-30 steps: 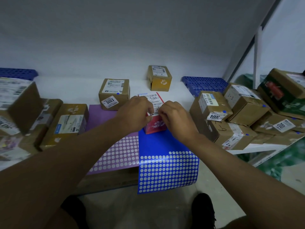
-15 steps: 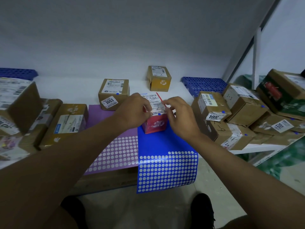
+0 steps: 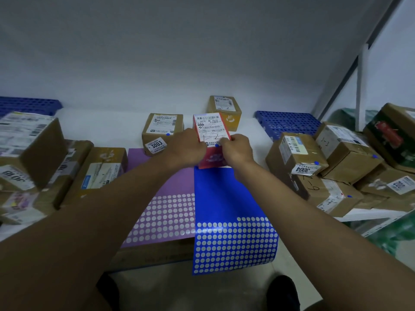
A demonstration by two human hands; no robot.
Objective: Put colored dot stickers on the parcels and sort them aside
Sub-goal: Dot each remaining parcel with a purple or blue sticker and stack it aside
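Red parcel point(image 3: 211, 140): 1 pc, held tilted up off the white tabletop point(image 3: 101, 129), above far end of blue sticker sheet point(image 3: 226, 198). White shipping label w/ barcode on top face; print partly legible, "60TE" approx, rest too small. Handwritten scrawl on label, unreadable. Blue dot point(image 3: 216, 145) at label's near edge, between the thumbs.

Left hand point(image 3: 186, 149): fingers curled round parcel's left side. Right hand point(image 3: 238, 151): fingers curled round right side, thumb on label near the dot.

Sticker sheets: 2. Purple sheet point(image 3: 166, 198) left, blue right, edges touching; both w/ rows of pale circles at near end, blue overhanging table edge.

Brown parcels behind: 2. Nearer one point(image 3: 162, 131) tagged "3003", blue dot on label. Far one point(image 3: 225, 111), "2" handwritten on label.

Right stack point(image 3: 336, 167): approx 6 cartons, jumbled. Tags "3004" and "200" (upside down), "6-9" handwritten on a side. Blue dots visible on 3. Dark green/red printed carton at far right, brand not legible.

Left stack point(image 3: 45, 162): approx 4 cartons, one tagged "3018" approx.

Blue perforated crates: 2, left point(image 3: 29, 105) and right point(image 3: 287, 124), against wall.
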